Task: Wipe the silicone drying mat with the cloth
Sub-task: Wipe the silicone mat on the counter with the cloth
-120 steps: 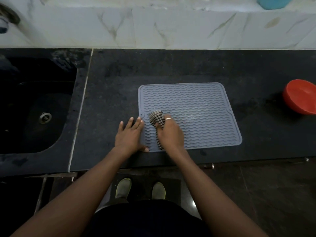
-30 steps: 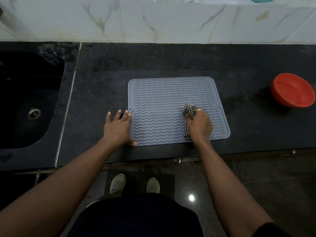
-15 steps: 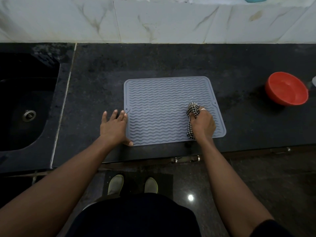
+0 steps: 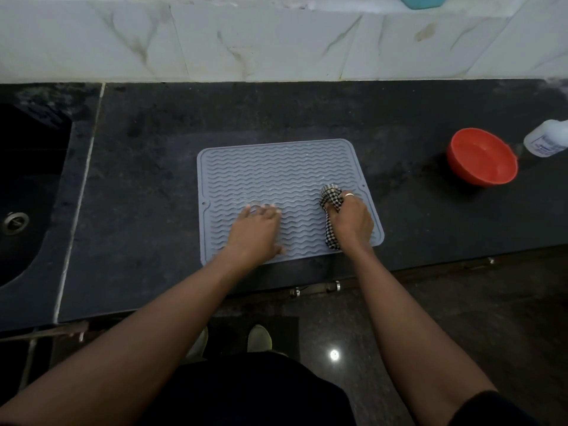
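Note:
A grey silicone drying mat [image 4: 276, 167] with wavy ridges lies flat on the dark countertop [image 4: 153, 155]. My right hand [image 4: 352, 221] grips a bunched black-and-white checked cloth [image 4: 331, 196] and presses it onto the mat's near right corner area. My left hand [image 4: 256, 232] rests palm down on the mat's near middle, fingers spread and holding nothing. The part of the mat under both hands is hidden.
A red bowl [image 4: 482, 156] sits on the counter to the right, with a white bottle [image 4: 548, 142] beyond it at the frame edge. A dark sink [image 4: 27, 192] lies at the left. A marble wall [image 4: 276, 38] backs the counter.
My left hand has moved from the mat's left edge onto the mat itself. My right hand with the cloth stays near the mat's right side.

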